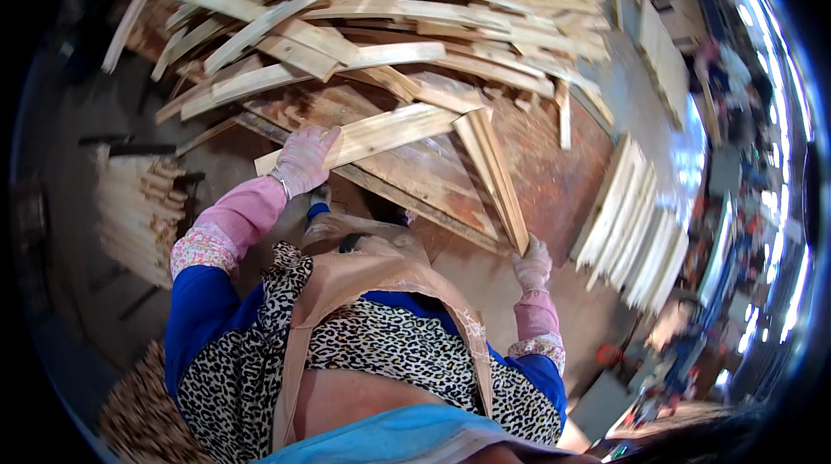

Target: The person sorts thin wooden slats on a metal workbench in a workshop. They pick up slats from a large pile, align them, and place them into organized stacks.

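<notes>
In a pale work glove, my left hand [305, 157] is closed around the left end of a light wooden board [394, 132]. That board slants across the near edge of a worn brown tabletop [558, 170]. My right hand [532, 267], also gloved, grips the near end of narrow wooden slats [495, 180], which lie close together; their exact number is unclear. The far end of these slats meets the board's right end, forming a corner. Whether the pieces are joined there, I cannot tell.
A large jumbled heap of wooden slats [372, 7] covers the far part of the table. Neat stacks of slats stand at the right [630, 226] and at the left [138, 213]. A brown mottled heap [143, 408] is at the lower left. Several cluttered items line the far right.
</notes>
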Demonstrator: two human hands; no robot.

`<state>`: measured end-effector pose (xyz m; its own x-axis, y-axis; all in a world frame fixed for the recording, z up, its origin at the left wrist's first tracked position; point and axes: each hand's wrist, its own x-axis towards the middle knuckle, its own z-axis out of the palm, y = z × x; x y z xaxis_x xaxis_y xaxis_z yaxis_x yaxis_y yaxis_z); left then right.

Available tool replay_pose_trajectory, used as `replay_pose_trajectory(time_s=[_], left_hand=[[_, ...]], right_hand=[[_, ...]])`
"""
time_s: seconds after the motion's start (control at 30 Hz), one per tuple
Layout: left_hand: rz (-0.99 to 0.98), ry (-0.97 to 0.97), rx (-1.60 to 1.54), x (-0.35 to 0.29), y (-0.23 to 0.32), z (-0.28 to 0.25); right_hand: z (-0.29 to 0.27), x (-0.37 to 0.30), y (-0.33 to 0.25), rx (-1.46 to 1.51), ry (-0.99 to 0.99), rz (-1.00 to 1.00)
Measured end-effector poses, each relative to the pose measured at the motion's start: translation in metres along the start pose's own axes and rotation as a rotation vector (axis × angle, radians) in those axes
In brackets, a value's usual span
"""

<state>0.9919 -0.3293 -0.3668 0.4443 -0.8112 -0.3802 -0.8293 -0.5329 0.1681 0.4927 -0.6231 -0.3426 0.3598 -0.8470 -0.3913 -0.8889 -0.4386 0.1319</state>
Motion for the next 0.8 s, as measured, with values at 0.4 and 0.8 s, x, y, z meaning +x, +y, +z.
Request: replay_pose_trajectory(time_s=[0.4,0.8], left_hand=[[0.113,-1.332,-2.037,0.059,0.066,0.006],[0.278,-0.921,-1.637,0.083,0.092,0.081]], right_hand=[[0.089,-0.185,-0.227,2.400,-0.299,0.663],[0.043,-0.278,-0.203,2.129,0.449,0.784]])
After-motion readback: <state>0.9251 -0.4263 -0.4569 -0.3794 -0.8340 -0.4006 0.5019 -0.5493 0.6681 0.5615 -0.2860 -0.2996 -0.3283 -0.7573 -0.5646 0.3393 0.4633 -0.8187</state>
